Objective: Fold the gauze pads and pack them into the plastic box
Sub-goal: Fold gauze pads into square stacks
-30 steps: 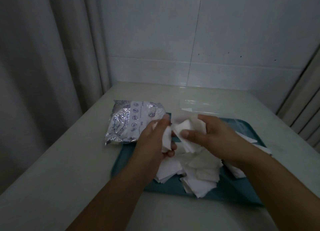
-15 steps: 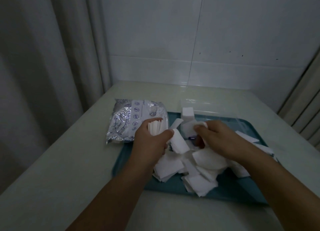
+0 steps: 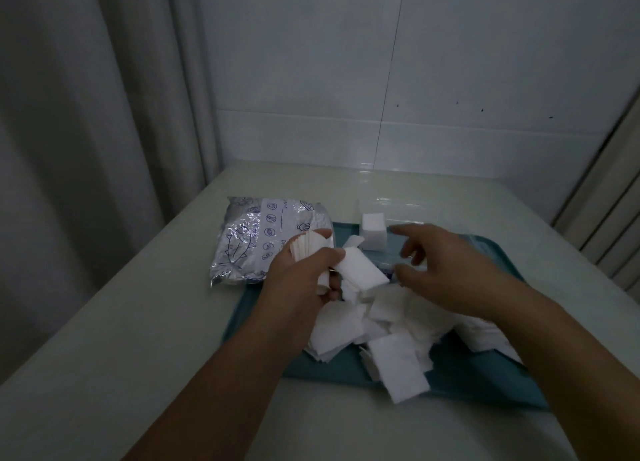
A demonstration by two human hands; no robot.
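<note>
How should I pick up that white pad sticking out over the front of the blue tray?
Pinch the near corner of the gauze pad from the front. It overhangs the tray rim there, so fingers could probably slip under the flat sheet.

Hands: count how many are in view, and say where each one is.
2. The left hand grips a stack of folded gauze pads over the tray's left side. The right hand, fingers spread, holds nothing above the loose gauze pile. None seem hidden.
</note>
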